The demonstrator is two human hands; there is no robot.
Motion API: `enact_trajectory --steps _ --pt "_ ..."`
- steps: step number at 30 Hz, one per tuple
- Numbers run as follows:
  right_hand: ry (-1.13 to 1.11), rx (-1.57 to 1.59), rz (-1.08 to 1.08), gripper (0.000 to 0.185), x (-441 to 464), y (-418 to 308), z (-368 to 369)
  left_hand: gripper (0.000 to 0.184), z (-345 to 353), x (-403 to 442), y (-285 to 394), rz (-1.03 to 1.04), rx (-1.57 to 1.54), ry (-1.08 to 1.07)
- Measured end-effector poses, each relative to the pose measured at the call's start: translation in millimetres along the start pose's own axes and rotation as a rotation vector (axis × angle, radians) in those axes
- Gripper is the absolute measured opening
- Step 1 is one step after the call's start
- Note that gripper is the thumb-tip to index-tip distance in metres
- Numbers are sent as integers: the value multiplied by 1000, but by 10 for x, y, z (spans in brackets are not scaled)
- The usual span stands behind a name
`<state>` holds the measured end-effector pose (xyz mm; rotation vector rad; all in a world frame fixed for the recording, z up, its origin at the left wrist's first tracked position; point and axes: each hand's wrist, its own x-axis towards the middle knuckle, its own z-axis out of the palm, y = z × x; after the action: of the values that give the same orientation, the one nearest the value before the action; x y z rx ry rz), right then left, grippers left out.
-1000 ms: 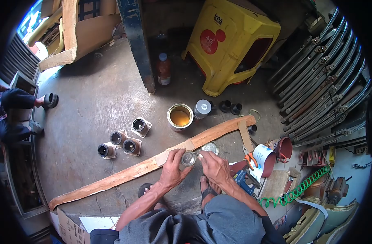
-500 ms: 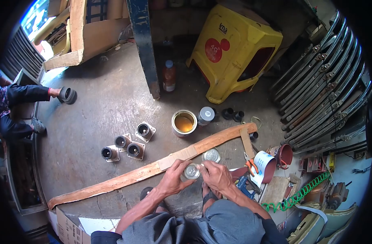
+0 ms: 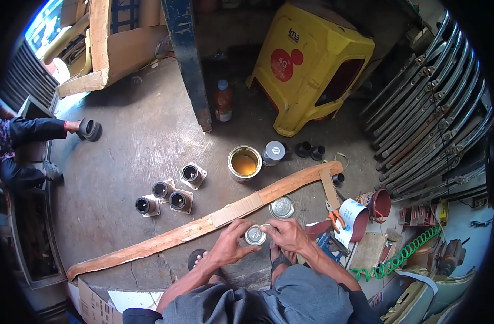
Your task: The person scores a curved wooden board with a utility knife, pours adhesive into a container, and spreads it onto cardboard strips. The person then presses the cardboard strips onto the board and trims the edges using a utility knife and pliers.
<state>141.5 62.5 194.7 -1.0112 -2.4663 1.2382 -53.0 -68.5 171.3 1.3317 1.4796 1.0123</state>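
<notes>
A small round tin can (image 3: 254, 236) with a silver lid is held between my two hands, its lid facing up at me. My left hand (image 3: 229, 245) curls around its left side, fingers and thumb pressed to it. On the other side my right hand (image 3: 289, 237) grips at the lid's right rim with thumb and fingers; whether a small tool is hidden there I cannot tell. Just beyond my right hand a loose round metal lid (image 3: 281, 207) lies on the floor. An open can of amber liquid (image 3: 244, 163) stands farther off, beside a grey-lidded can (image 3: 273, 153).
A long strip of wood (image 3: 166, 235) lies across the floor before me. Several black-and-metal flanged sockets (image 3: 178, 200) sit to the left. Orange-handled pliers (image 3: 335, 216) and a green coiled hose (image 3: 398, 256) lie right. A yellow stool (image 3: 304, 70) stands behind; another person's foot (image 3: 89, 129) shows left.
The tin can has come slightly down toward me and tipped, so its lid now faces up more squarely. Both hands moved with it and keep their hold.
</notes>
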Motion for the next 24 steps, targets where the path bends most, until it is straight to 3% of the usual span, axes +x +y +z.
enact_trajectory --steps 5,7,8,12,17,23,24 --pt "-214 213 115 35 -55 -17 -112 74 -168 65 -69 140 -102 -142" --pt "-87 118 66 35 -77 -129 -105 74 -121 41 -25 118 -26 -92" --pt "6 -2 -85 34 -68 -127 -68 74 -66 31 23 113 84 -42" --pt "30 -15 -58 32 -48 -145 -70 74 -77 63 114 81 12 -60" --pt "-109 121 -60 34 -89 -63 -144 78 -131 63 -11 119 -79 -156" --pt "-53 295 -24 31 -204 -1 -75 79 -146 117 28 30 -202 -278" --pt "-17 368 -2 31 -217 -3 -61 80 -84 107 15 -43 -410 -260"
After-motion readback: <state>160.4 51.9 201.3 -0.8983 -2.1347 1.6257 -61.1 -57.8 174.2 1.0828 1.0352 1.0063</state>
